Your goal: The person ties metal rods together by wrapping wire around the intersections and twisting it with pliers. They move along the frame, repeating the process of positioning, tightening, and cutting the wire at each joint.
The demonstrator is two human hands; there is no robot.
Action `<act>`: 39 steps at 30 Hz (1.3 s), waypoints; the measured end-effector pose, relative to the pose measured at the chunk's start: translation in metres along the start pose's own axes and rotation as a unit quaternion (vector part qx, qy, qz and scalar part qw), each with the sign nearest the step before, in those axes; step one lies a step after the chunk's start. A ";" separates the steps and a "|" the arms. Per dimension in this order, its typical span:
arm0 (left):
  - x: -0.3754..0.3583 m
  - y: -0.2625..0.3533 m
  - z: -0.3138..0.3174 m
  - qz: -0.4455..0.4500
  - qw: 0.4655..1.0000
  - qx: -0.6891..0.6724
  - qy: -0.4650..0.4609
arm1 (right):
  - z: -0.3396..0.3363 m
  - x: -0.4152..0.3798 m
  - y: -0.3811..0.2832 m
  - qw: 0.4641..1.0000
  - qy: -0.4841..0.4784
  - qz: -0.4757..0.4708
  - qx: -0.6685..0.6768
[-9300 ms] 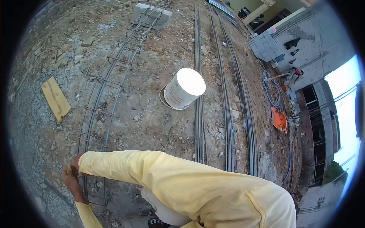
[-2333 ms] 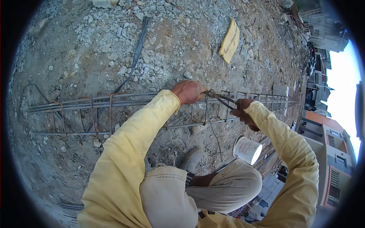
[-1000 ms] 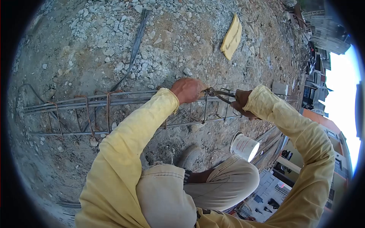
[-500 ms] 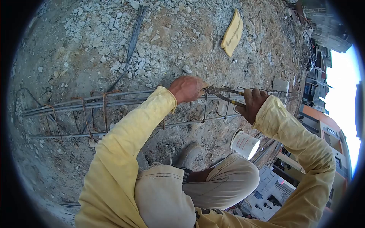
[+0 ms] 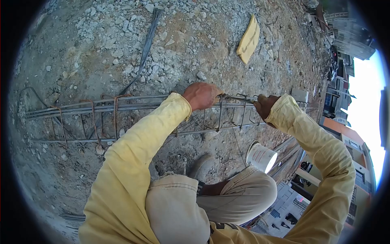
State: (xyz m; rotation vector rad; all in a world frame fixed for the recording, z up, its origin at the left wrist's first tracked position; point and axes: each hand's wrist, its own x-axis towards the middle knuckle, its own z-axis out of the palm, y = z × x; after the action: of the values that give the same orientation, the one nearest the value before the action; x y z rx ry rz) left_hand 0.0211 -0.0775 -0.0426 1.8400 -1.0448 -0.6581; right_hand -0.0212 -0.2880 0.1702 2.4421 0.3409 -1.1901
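Note:
A long rebar cage (image 5: 142,106) of grey bars and rusty stirrups runs across the ground in front of me. My left hand (image 5: 201,96) is closed over its upper bars; what the fingers pinch is hidden. In my right hand (image 5: 266,106), further along the cage, are the handles of pincers (image 5: 240,98), seen nearly edge-on. Their jaws are at a stirrup (image 5: 220,113) beside my left fingertips. A thin dark wire (image 5: 239,142) slants from the cage down toward my knee.
A white bucket (image 5: 262,156) stands close to my knee (image 5: 260,191). Beyond the cage lie a dark strap (image 5: 149,40), a yellow foam-like piece (image 5: 248,40) and loose rubble (image 5: 126,28). More bars (image 5: 286,152) lie behind the bucket, with buildings at the right.
The pincers have turned from a flat view with spread handles to nearly edge-on, and my right hand has rolled over. The thin wire now shows below the cage. My left hand stays almost in place.

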 end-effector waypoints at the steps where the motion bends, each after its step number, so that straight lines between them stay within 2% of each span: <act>1: 0.001 -0.002 0.002 0.002 1.000 -0.001 0.003 | -0.029 0.000 -0.022 0.997 -0.037 0.064 0.022; 2: 0.001 -0.003 0.004 0.003 1.000 -0.003 0.007 | -0.044 -0.001 -0.034 0.988 -0.073 0.128 0.043; 6: -0.002 -0.003 0.006 -0.002 1.000 0.006 0.000 | -0.022 -0.002 -0.005 0.988 -0.079 0.019 0.129; 7: -0.003 -0.003 0.006 -0.001 1.000 0.004 0.004 | -0.062 0.014 -0.026 0.920 -0.294 0.177 0.192; 10: -0.001 -0.001 0.003 -0.008 1.000 0.008 -0.005 | -0.044 0.019 -0.001 0.876 -0.332 0.153 0.313; 11: -0.001 0.000 0.003 -0.015 1.000 0.009 -0.012 | -0.040 0.019 0.006 0.853 -0.336 0.177 0.358; 14: 0.000 -0.004 0.005 -0.028 1.000 0.003 -0.007 | -0.079 0.017 -0.016 0.922 -0.249 0.178 0.235; 15: 0.000 -0.005 0.006 -0.021 1.000 0.008 0.001 | -0.066 0.020 -0.009 0.975 -0.202 0.094 0.024; 16: 0.001 -0.005 0.007 -0.014 1.000 0.012 0.007 | -0.063 0.013 -0.004 0.995 -0.092 0.022 -0.039; 18: 0.001 -0.005 0.008 -0.008 1.000 0.012 0.012 | -0.056 -0.003 0.002 0.972 0.132 -0.118 -0.157; 19: 0.001 -0.006 0.008 -0.010 1.000 0.010 0.012 | -0.056 -0.002 0.006 0.962 0.146 -0.130 -0.190; 22: 0.004 -0.004 0.006 -0.013 1.000 0.017 -0.002 | -0.045 0.001 0.013 0.964 0.148 -0.125 -0.182; 25: 0.002 -0.005 0.007 -0.019 1.000 0.011 -0.004 | -0.046 0.001 0.009 0.992 -0.008 -0.052 -0.115; 30: 0.000 -0.002 0.002 -0.018 1.000 -0.009 -0.007 | -0.059 0.006 0.006 0.989 -0.144 0.025 0.024; 34: -0.001 0.000 0.002 -0.020 1.000 0.001 -0.007 | -0.069 0.016 0.009 0.966 -0.232 0.030 0.111; 35: -0.001 0.001 0.000 -0.024 1.000 0.004 -0.013 | -0.072 0.020 0.010 0.968 -0.233 0.038 0.087; 38: 0.001 -0.005 0.007 -0.012 1.000 -0.025 0.015 | -0.075 0.019 0.008 0.989 -0.144 0.014 0.000; 39: 0.002 -0.005 0.007 -0.011 1.000 -0.023 0.017 | -0.068 0.019 -0.003 0.993 -0.050 0.007 -0.102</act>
State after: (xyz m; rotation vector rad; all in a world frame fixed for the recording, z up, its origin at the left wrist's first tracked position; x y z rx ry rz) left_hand 0.0182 -0.0808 -0.0503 1.8195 -0.9814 -0.6569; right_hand 0.0368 -0.2536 0.1924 2.1987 0.3936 -1.2039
